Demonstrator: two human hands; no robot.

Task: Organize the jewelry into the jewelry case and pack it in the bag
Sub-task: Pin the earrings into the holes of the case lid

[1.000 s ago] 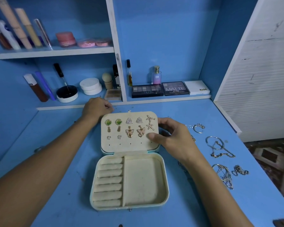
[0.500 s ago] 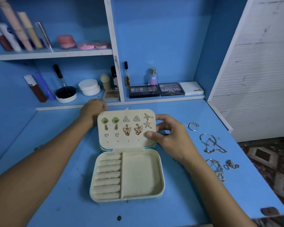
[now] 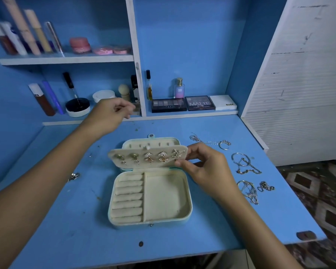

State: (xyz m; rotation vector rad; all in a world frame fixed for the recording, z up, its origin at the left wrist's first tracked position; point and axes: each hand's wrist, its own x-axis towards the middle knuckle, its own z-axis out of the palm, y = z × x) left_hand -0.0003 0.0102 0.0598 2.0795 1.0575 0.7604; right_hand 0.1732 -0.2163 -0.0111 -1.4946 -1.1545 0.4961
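Jewelry case [image 3: 164,199] lies open on the blue table [image 3: 66,220], its lid flat behind the tray. My right hand [image 3: 204,169] pinches the right edge of the earring panel [image 3: 147,157], which stands tilted up off the lid, earrings [image 3: 155,156] pinned across it. My left hand [image 3: 110,113] hovers behind and left of the case, fingers loosely curled, holding nothing. Chains [image 3: 248,189] and a bangle [image 3: 241,158] lie right of the case.

A cream jewelry case [image 3: 166,199] with gold and silver earrings [image 3: 148,157] sits on a blue worktop [image 3: 66,220], beside a brown diamond-patterned rug [image 3: 322,191].
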